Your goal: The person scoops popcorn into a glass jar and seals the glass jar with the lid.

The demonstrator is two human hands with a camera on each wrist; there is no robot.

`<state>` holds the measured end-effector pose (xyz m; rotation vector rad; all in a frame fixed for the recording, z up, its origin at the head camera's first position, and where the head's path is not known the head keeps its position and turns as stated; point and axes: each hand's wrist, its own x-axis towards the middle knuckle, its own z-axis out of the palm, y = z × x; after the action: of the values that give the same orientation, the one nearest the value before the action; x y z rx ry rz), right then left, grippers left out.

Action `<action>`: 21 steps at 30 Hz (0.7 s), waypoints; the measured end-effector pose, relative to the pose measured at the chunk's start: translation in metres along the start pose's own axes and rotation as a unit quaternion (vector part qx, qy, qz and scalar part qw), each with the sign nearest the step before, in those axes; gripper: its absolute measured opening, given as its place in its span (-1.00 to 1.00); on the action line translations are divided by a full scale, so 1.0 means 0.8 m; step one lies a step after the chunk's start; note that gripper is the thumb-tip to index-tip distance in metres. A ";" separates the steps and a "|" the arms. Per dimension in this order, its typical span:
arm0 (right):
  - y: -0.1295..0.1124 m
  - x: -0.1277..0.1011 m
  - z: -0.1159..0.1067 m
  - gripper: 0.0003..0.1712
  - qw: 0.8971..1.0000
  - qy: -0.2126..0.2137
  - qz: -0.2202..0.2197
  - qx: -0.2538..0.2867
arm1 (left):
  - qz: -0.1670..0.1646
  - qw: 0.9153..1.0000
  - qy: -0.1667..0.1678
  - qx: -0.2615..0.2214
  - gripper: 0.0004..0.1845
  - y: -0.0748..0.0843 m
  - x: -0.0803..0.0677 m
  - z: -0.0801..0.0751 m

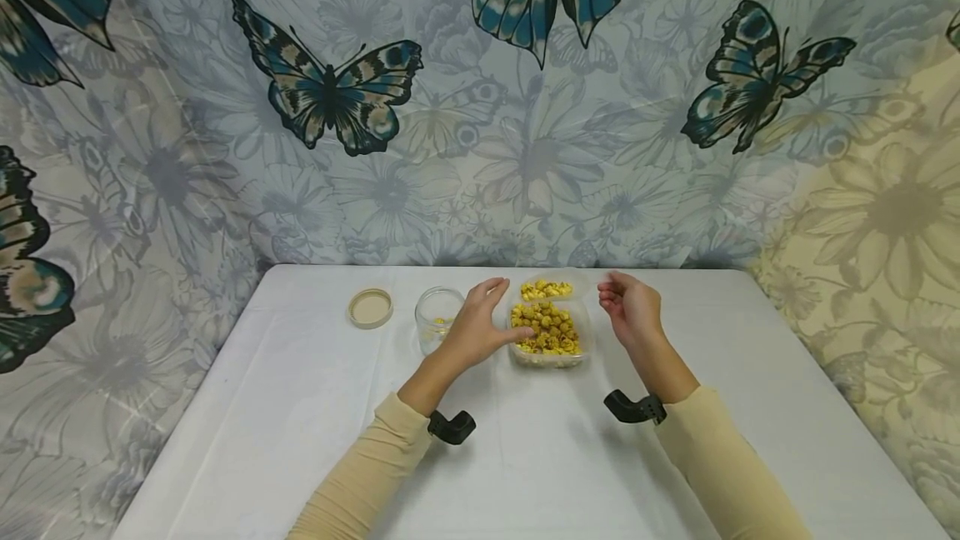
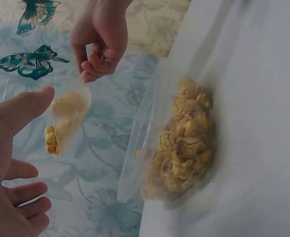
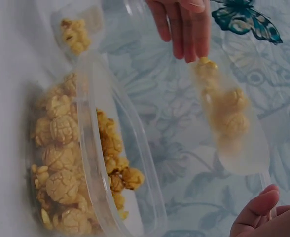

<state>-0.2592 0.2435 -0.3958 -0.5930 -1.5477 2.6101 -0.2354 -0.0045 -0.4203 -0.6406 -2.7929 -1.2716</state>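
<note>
Nearest, two beige sleeves [image 1: 360, 477] are seen, reached in from the table's front, with a black wrist camera [image 1: 452, 427] strapped at each wrist; between the forearms a broad stretch of white cloth is spread over the table [image 1: 525, 465], by which forward and sideways room is given. Farther on, the left hand [image 1: 476, 323] is held with its fingers extended and nothing gripped, the fingertips brought close to the mouth of a translucent scoop [image 3: 246, 158]; whether contact is made there cannot be told. The scoop's handle is pinched by the right hand [image 1: 633, 311], and yellow popcorn is held in the scoop, which is raised above the rim of a clear plastic tub [image 1: 551, 362]. The tub is filled with popcorn [image 1: 551, 327], and a gap is left between its right wall and the right hand. To its left, a clear jar [image 1: 431, 311] with a few pieces inside is partly hidden by the left hand. Left of the jar, a round beige lid [image 1: 370, 308] is laid flat, near but apart, inside the table's left and back edges. Beyond the back edge, a fabric backdrop [image 1: 540, 165] printed with flowers and butterflies is hung.
</note>
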 end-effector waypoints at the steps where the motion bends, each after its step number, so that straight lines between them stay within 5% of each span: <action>1: 0.000 0.000 0.001 -0.89 1.000 -0.003 0.000 0.003 | 0.000 1.000 0.003 0.002 -0.04 0.000 0.000 -0.001; 8: 0.001 -0.001 0.009 -0.74 1.000 -0.018 -0.006 0.009 | 0.007 1.000 0.018 0.009 -0.03 -0.003 -0.001 -0.011; 21: 0.005 -0.002 0.023 -0.84 0.999 -0.034 0.001 -0.001 | 0.002 0.998 0.055 0.027 -0.02 -0.012 -0.005 -0.025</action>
<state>-0.2633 0.2259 -0.3906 -0.5116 -1.5703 2.6566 -0.2383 -0.0260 -0.4146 -0.5550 -2.7256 -1.1891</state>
